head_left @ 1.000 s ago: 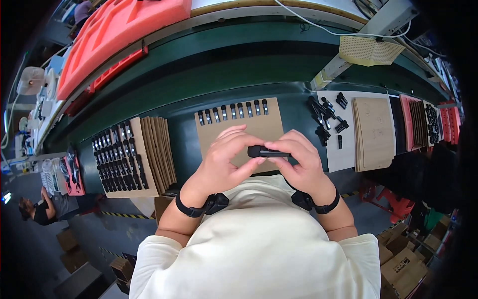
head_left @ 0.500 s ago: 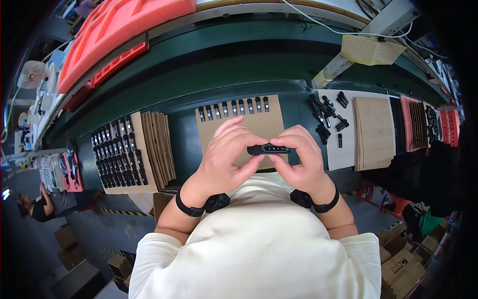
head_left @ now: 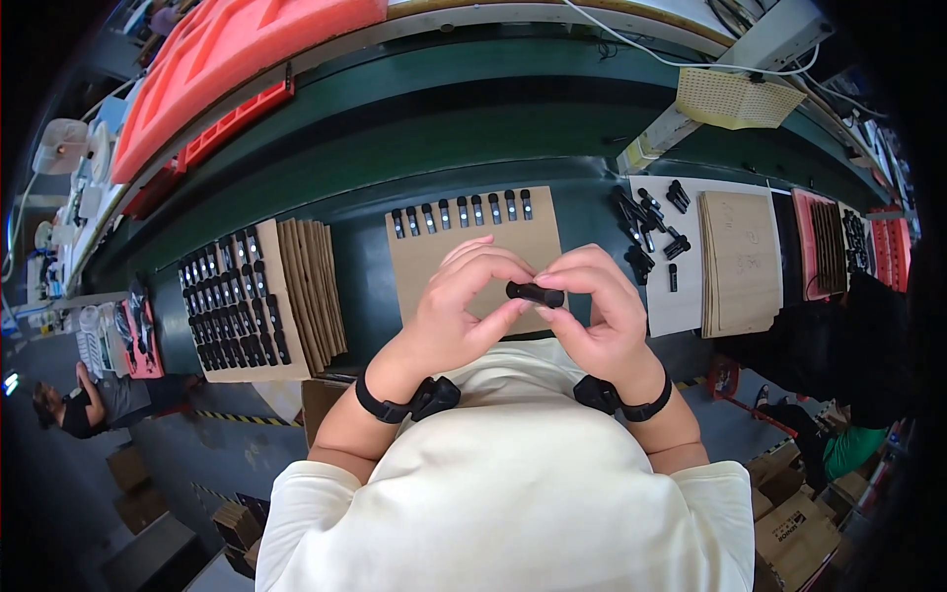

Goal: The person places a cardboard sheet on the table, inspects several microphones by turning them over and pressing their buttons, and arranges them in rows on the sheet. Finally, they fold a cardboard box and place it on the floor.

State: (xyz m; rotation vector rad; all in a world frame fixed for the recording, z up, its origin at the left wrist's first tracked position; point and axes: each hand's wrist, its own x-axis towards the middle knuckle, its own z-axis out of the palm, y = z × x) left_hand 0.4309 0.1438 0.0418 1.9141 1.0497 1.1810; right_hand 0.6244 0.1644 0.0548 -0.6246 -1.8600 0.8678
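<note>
Above the front of a brown cardboard sheet (head_left: 473, 242), my two hands hold a small black clip-on microphone (head_left: 536, 293) lying crosswise. My left hand (head_left: 459, 301) has thumb and forefinger closed at its left part, the other fingers loosely curled. My right hand (head_left: 602, 301) pinches its right end between thumb and fingertips. A plain dark side of the microphone faces up; fingertips cover parts of its edges. Along the sheet's far edge stands a row of similar microphones (head_left: 462, 211), dark tops away from me, each with a small light spot.
On the left, a board of microphones in rows (head_left: 232, 306) lies against stacked cardboard sheets (head_left: 314, 291). Loose microphones (head_left: 651, 222) lie on white paper at right, beside more cardboard (head_left: 740, 261). A metal post (head_left: 661, 138) rises behind. Another person (head_left: 84, 405) sits far left.
The microphone has been turned in my fingers: its face with small marks showed before, now a plain dark side does. My left fingers have shifted slightly along it.
</note>
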